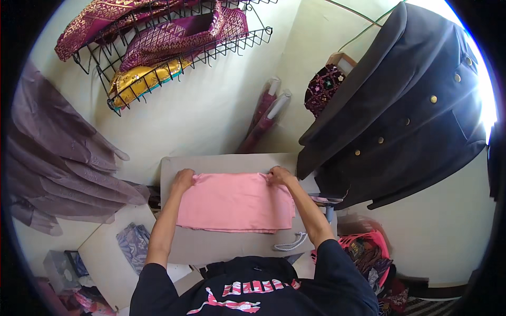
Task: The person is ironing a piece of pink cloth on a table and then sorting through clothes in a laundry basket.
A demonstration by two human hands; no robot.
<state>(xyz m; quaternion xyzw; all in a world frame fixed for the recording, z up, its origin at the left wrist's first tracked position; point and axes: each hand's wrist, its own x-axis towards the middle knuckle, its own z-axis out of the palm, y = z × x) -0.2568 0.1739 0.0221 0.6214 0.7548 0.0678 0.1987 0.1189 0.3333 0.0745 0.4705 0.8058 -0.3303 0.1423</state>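
Before me a folded pink cloth (235, 203) lies flat on a padded board with a beige cover (221, 249). My left hand (184, 180) pinches the cloth's far left corner. At its far right corner my right hand (280, 175) grips the fabric, which puckers at the fingers. The far edge runs fairly straight between the two hands. Layered edges show along the near side. A loop of white cord (291, 243) rests on the board near my right forearm.
A dark buttoned jacket (395, 102) hangs at the right, overlapping the board's far corner. Below it stands a pink basket (383, 252) of clothes. A mauve sheer garment (67, 158) hangs left, above a pale table (102, 252) bearing a patterned folded cloth (134, 245). A wire rack (209, 57) holds fabrics.
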